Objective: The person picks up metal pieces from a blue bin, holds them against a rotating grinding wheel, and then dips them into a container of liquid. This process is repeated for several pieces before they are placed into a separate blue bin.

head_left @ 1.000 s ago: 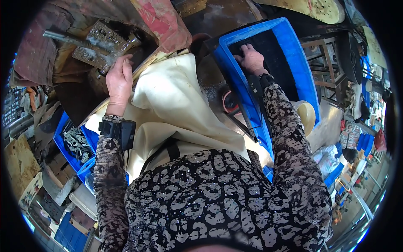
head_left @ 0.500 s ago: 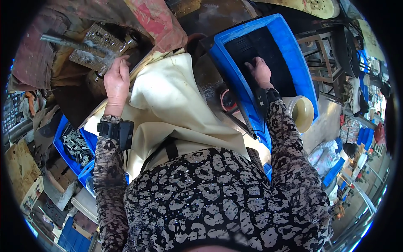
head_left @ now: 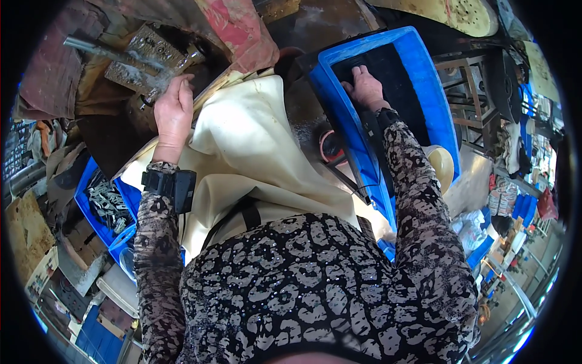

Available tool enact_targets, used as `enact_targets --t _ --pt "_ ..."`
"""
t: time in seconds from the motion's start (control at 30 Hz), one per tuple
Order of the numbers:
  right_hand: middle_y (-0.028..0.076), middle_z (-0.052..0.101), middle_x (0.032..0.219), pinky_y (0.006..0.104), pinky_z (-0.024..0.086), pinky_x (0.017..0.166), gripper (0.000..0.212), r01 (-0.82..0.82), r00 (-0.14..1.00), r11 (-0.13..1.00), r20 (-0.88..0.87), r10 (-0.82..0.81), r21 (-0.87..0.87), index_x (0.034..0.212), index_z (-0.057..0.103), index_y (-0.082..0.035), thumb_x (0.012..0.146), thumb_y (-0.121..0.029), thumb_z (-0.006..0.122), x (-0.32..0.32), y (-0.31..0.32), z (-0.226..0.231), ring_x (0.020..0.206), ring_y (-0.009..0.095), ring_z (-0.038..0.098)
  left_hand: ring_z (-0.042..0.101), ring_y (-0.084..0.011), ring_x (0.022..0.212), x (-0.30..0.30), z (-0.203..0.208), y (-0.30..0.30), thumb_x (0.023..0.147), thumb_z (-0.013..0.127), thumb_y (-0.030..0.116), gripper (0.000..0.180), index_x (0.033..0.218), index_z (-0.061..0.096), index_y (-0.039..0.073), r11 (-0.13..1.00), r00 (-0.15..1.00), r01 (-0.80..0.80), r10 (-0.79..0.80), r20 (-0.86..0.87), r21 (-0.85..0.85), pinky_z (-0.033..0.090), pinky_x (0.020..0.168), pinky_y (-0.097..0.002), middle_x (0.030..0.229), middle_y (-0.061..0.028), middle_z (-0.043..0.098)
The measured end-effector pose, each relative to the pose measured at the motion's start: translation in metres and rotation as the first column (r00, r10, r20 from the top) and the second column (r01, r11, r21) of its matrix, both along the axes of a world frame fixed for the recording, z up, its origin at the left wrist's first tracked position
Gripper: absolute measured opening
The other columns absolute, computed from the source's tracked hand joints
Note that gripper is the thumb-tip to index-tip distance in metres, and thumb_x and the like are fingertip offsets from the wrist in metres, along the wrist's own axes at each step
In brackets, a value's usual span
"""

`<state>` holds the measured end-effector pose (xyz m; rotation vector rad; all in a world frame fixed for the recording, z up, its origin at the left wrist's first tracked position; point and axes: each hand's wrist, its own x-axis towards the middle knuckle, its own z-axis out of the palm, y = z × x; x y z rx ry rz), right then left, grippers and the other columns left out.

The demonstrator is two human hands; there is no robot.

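My left hand [head_left: 173, 114] is at a wet metal block [head_left: 130, 74] with a metal rod [head_left: 100, 50] lying across it. Its fingers are bent together at the block's near right corner, and anything in them is hidden. To the right, my right hand [head_left: 366, 90] reaches into a long blue bin [head_left: 418, 54]. Its fingers point away from me over dark, black contents [head_left: 403, 100], whose separate pieces I cannot make out. The fingers are extended and slightly apart, with nothing visible in them. A cream apron [head_left: 242, 130] covers my lap.
At the left stands a blue crate [head_left: 82, 197] of small metal parts [head_left: 108, 203]. A cream bucket [head_left: 441, 167] sits beside the bin's right side. Reddish cloth [head_left: 242, 36] hangs beyond the apron. A wooden frame [head_left: 470, 91] is at the far right.
My right hand has moved away from me and slightly left within the blue bin, its fingers stretching out more. My left hand stays by the metal block. The whole view has shifted a little.
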<state>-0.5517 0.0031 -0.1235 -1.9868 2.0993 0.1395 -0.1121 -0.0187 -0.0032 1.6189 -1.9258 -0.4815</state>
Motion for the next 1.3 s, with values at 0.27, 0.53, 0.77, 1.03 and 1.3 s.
enact_targets --t 0.27,0.53,0.77,1.03,1.3 --pt "0.013 0.056 0.110 0.0425 0.055 0.079 0.039 -0.022 1.000 0.999 -0.022 0.021 -0.047 0.106 0.054 -0.008 0.082 -0.036 0.066 0.001 -0.004 -0.006 0.098 0.032 0.063 0.068 -0.0291 0.075 -0.002 0.000 -0.001 0.096 0.048 0.021 0.023 0.107 0.065 0.009 1.000 1.000 0.000 0.000 -0.006 0.010 0.053 0.069 -0.0375 0.081 -0.0133 0.069" --pt "0.014 0.059 0.105 0.0433 0.053 0.081 0.029 0.168 0.986 0.959 0.043 -0.162 -0.227 0.104 0.056 -0.008 0.083 -0.028 0.063 -0.011 0.002 -0.017 0.100 0.034 0.060 0.068 -0.0288 0.074 -0.001 -0.001 0.000 0.097 0.047 0.020 0.022 0.106 0.065 0.009 1.000 0.999 0.019 -0.020 -0.032 -0.015 0.053 0.067 -0.0370 0.081 -0.0134 0.069" --pt "0.014 0.062 0.112 0.0436 0.047 0.092 0.036 0.401 0.916 0.845 0.137 -0.377 -0.354 0.117 0.059 -0.009 0.082 -0.015 0.058 -0.068 0.003 -0.053 0.106 0.035 0.057 0.067 -0.0283 0.073 0.000 -0.002 -0.001 0.097 0.047 0.019 0.022 0.106 0.064 0.008 0.999 0.999 0.028 -0.029 -0.021 -0.032 0.052 0.066 -0.0363 0.080 -0.0134 0.068" --pt "0.014 0.064 0.118 0.0415 0.046 0.096 0.043 0.440 0.887 0.860 0.275 -0.372 -0.257 0.123 0.058 -0.008 0.080 -0.007 0.054 -0.068 -0.007 -0.065 0.110 0.034 0.058 0.067 -0.0295 0.072 -0.001 0.001 0.000 0.097 0.047 0.021 0.024 0.107 0.064 0.008 1.000 1.000 0.018 -0.018 -0.008 -0.003 0.052 0.066 -0.0366 0.081 -0.0136 0.068" --pt "0.014 0.063 0.118 0.0408 0.047 0.094 0.042 0.435 0.888 0.856 0.293 -0.356 -0.279 0.120 0.060 -0.007 0.079 -0.007 0.054 -0.082 -0.013 -0.075 0.111 0.033 0.058 0.067 -0.0295 0.073 -0.004 0.001 -0.001 0.097 0.046 0.021 0.024 0.107 0.064 0.008 1.000 1.000 0.022 -0.022 -0.014 0.006 0.052 0.066 -0.0368 0.081 -0.0138 0.068"
